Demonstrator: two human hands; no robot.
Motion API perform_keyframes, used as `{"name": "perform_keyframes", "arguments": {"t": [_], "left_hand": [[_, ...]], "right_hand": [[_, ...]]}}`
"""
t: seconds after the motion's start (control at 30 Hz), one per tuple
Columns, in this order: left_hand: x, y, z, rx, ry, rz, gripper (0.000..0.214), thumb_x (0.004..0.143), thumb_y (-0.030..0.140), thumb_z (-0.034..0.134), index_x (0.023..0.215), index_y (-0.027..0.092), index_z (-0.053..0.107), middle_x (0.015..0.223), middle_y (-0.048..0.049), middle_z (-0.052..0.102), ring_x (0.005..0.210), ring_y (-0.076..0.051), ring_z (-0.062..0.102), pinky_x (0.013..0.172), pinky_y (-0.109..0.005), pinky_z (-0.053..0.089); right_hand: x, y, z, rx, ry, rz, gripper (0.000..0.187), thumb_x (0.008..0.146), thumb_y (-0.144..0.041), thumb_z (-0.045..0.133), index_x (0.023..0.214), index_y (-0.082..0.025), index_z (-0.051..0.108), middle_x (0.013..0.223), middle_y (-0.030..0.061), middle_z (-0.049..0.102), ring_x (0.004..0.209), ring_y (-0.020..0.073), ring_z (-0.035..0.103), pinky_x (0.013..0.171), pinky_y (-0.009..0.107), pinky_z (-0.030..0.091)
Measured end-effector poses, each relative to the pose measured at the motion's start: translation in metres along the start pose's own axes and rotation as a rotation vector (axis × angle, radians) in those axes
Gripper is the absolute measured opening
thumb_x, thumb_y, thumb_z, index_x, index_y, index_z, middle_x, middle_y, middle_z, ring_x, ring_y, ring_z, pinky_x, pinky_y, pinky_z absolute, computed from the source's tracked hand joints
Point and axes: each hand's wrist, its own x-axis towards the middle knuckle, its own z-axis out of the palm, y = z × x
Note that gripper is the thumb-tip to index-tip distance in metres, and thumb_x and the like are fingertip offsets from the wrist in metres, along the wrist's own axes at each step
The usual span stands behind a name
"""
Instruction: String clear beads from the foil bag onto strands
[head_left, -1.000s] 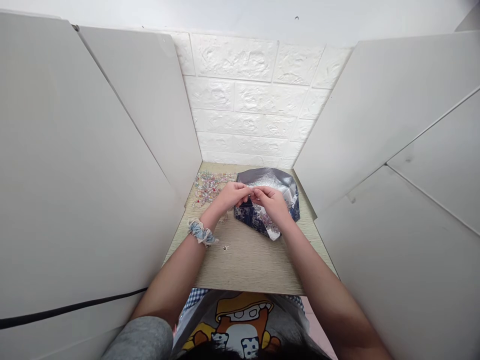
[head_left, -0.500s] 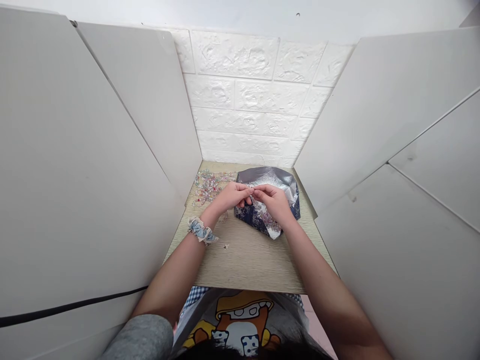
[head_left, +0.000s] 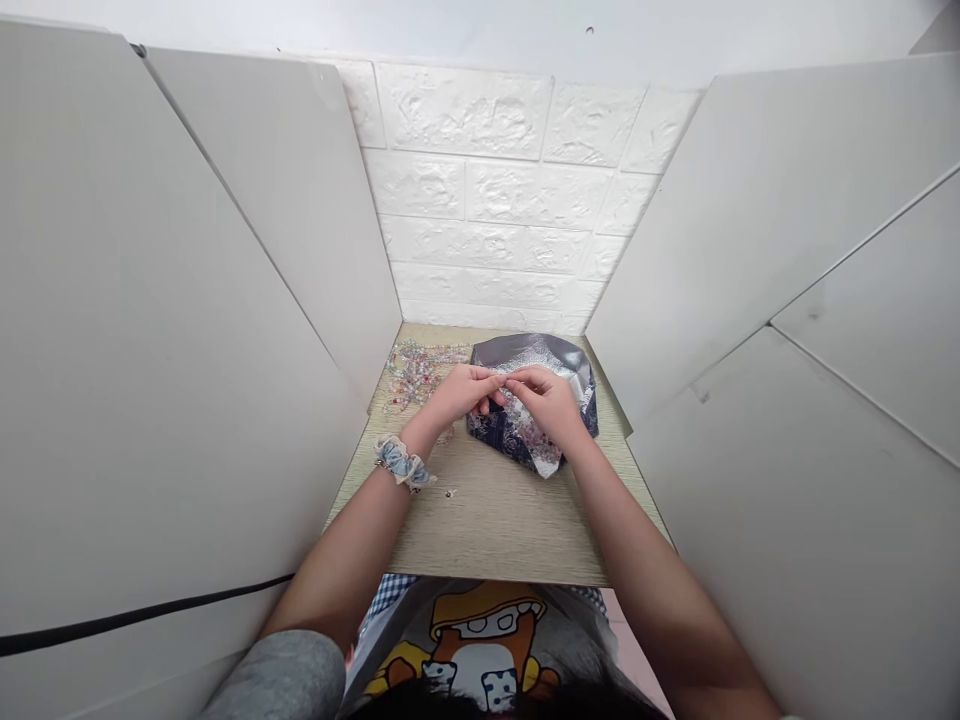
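My left hand (head_left: 469,390) and my right hand (head_left: 546,400) meet fingertip to fingertip above an open pouch (head_left: 491,430) with a dark blue patterned outside and a silver lining. Both hands are closed in a pinch; what lies between the fingertips is too small to make out. Inside the pouch, under my right hand, are pinkish and clear beads (head_left: 536,440). To the left of my left hand, strings of colourful beads (head_left: 416,375) lie heaped on the table. A blue scrunchie with lace edging (head_left: 405,463) circles my left wrist.
The light wooden table (head_left: 495,530) is boxed in by white panels (head_left: 285,200) on the left and more panels (head_left: 750,300) on the right. A white brick-pattern wall (head_left: 495,190) closes the back. One tiny item (head_left: 450,493) rests near my left wrist.
My hands stay pinched together in nearly the same place, with only slight finger movement. The whole view has shifted a little.
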Motion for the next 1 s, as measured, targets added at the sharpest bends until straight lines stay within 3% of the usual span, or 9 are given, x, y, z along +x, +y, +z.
{"name": "perform_keyframes", "arguments": {"t": [0.3, 0.5, 0.6, 0.73, 0.83, 1.0], "left_hand": [[-0.003, 0.005, 0.001, -0.029, -0.048, -0.005, 0.027, 0.068, 0.038, 0.051, 0.066, 0.012, 0.057, 0.063, -0.0013, 0.056, 0.045, -0.003, 0.042, 0.041, -0.016, 0.032], [-0.003, 0.005, -0.002, -0.182, -0.159, -0.011, 0.012, 0.065, 0.023, 0.042, 0.062, 0.013, 0.049, 0.066, -0.0018, 0.055, 0.051, -0.007, 0.048, 0.048, -0.019, 0.036], [-0.003, 0.004, -0.006, -0.266, -0.228, 0.045, 0.015, 0.064, 0.02, 0.038, 0.05, 0.015, 0.041, 0.059, -0.0015, 0.051, 0.054, -0.008, 0.046, 0.055, -0.023, 0.038], [-0.006, 0.008, -0.012, -0.265, -0.129, 0.11, 0.025, 0.068, 0.022, 0.038, 0.045, 0.015, 0.036, 0.052, -0.0009, 0.047, 0.054, -0.008, 0.044, 0.058, -0.023, 0.036], [-0.011, 0.012, -0.016, -0.329, -0.066, 0.124, 0.026, 0.069, 0.025, 0.042, 0.045, 0.014, 0.045, 0.056, -0.0026, 0.052, 0.059, -0.009, 0.048, 0.06, -0.023, 0.037], [-0.017, 0.017, -0.021, -0.505, -0.112, 0.153, 0.02, 0.063, 0.026, 0.048, 0.055, 0.012, 0.06, 0.063, -0.0053, 0.06, 0.06, -0.011, 0.052, 0.059, -0.024, 0.04]], "right_hand": [[-0.004, -0.006, -0.003, -0.269, 0.012, -0.185, 0.013, 0.077, -0.022, 0.043, 0.067, -0.019, 0.052, 0.067, 0.0011, 0.052, 0.068, 0.0133, 0.048, 0.062, 0.026, 0.037], [-0.003, -0.004, -0.005, -0.24, 0.128, -0.115, 0.014, 0.078, -0.025, 0.039, 0.07, -0.019, 0.049, 0.07, 0.0014, 0.051, 0.066, 0.0133, 0.046, 0.062, 0.026, 0.036], [0.001, 0.003, -0.008, -0.05, 0.211, 0.06, 0.015, 0.077, -0.032, 0.04, 0.073, -0.02, 0.047, 0.069, 0.0002, 0.054, 0.059, 0.0115, 0.048, 0.057, 0.025, 0.037], [0.007, 0.012, -0.015, 0.394, 0.317, 0.29, 0.019, 0.073, -0.039, 0.045, 0.075, -0.02, 0.041, 0.058, -0.0037, 0.056, 0.048, 0.0091, 0.051, 0.052, 0.023, 0.042], [0.01, 0.013, -0.023, 0.662, 0.362, 0.402, 0.023, 0.068, -0.039, 0.053, 0.074, -0.021, 0.041, 0.05, -0.0067, 0.054, 0.044, 0.0081, 0.051, 0.05, 0.022, 0.044], [0.013, 0.011, -0.03, 0.853, 0.359, 0.461, 0.025, 0.062, -0.035, 0.061, 0.072, -0.02, 0.042, 0.054, -0.0057, 0.058, 0.046, 0.0081, 0.055, 0.052, 0.022, 0.047]]}}
